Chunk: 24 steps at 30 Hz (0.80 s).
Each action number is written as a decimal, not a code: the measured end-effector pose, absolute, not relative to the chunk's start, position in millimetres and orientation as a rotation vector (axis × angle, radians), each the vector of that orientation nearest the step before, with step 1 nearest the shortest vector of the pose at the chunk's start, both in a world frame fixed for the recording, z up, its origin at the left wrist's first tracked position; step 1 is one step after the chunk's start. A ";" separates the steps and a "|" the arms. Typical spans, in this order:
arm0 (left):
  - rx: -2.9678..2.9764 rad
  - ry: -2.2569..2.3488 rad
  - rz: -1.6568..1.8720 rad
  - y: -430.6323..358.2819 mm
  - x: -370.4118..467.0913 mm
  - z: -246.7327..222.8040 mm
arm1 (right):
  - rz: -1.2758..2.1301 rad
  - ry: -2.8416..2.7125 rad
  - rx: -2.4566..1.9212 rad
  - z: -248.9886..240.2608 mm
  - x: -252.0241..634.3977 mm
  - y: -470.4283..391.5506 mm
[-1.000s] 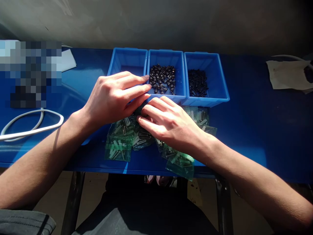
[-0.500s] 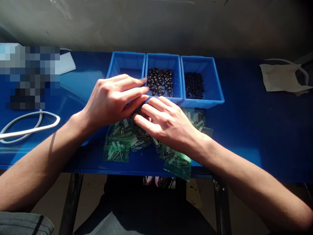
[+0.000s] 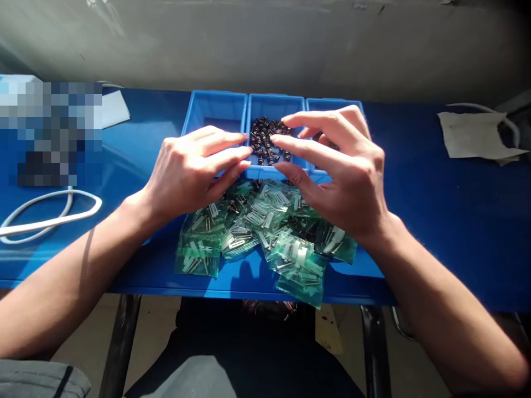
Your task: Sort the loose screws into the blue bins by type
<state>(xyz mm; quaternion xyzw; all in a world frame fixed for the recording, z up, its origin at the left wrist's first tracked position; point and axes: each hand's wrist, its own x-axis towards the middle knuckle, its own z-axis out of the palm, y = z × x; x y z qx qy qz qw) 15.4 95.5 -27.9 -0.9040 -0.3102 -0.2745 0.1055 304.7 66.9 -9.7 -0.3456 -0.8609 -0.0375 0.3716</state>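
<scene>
My left hand (image 3: 194,166) lies stretched out with its fingertips at the border between the left blue bin (image 3: 218,105) and the middle blue bin (image 3: 277,105). Its fingers are extended and hold nothing that I can see. Raised above the front of the middle bin, my right hand (image 3: 344,166) has its thumb and fingers apart. Black screws (image 3: 261,138) with thick heads fill part of the middle bin. The right blue bin (image 3: 332,104) is largely hidden behind my right hand. Below both hands, several green clear packets (image 3: 257,213) with white and metal pieces lie in a heap.
On the left of the blue table (image 3: 448,232) lies a looped white cable (image 3: 97,204), beside a blurred-out area. A pale sheet (image 3: 473,135) lies at the far right. The table's front edge runs just above my lap, and a grey wall (image 3: 265,50) stands behind.
My right hand has risen from the packets and moved right and away from me, its fingers spreading over the middle bin. More of the packets now shows. My left hand has barely moved.
</scene>
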 end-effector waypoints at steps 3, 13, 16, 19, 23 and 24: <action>-2.694 -0.859 -0.798 97.6 14.5 -28.0 | 0.055 -2.418 -0.689 -3.8 313.1 63.9; -2.695 -0.823 -0.825 98.4 14.3 -27.1 | 0.123 -2.768 -0.558 -7.2 311.7 53.6; -2.674 -0.824 -0.769 100.4 13.4 -27.8 | 0.283 -2.698 -0.588 -10.0 311.1 51.7; -2.641 -0.723 -0.782 103.3 12.1 -29.4 | 0.448 -2.590 -0.602 -14.0 307.9 49.8; -2.612 -0.669 -0.840 103.4 11.5 -28.5 | 0.511 -2.445 -0.558 -16.6 303.6 51.6; -2.613 -0.677 -0.842 102.6 11.7 -27.3 | 0.522 -2.418 -0.550 -15.8 303.4 52.7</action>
